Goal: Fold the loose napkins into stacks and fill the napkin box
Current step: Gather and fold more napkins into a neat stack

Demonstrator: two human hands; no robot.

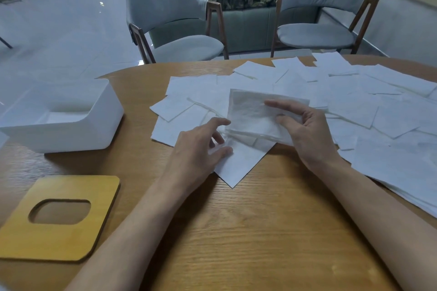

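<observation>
White napkin (pixel 250 113), part-folded, is held just over the loose napkins (pixel 350 104) on the wooden table (pixel 260 220): the right hand (pixel 307 132) pinches its right edge, the left hand (pixel 198 149) curls thumb and fingers onto its near-left corner. I'd square the edges before creasing, so the stack fits the open napkin box (pixel 71 134) standing well off to the left.

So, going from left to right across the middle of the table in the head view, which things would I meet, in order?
White napkin box → left hand → folded napkin between the hands → right hand → spread of loose napkins. The wooden lid shares the box's side, so it is left out.
</observation>
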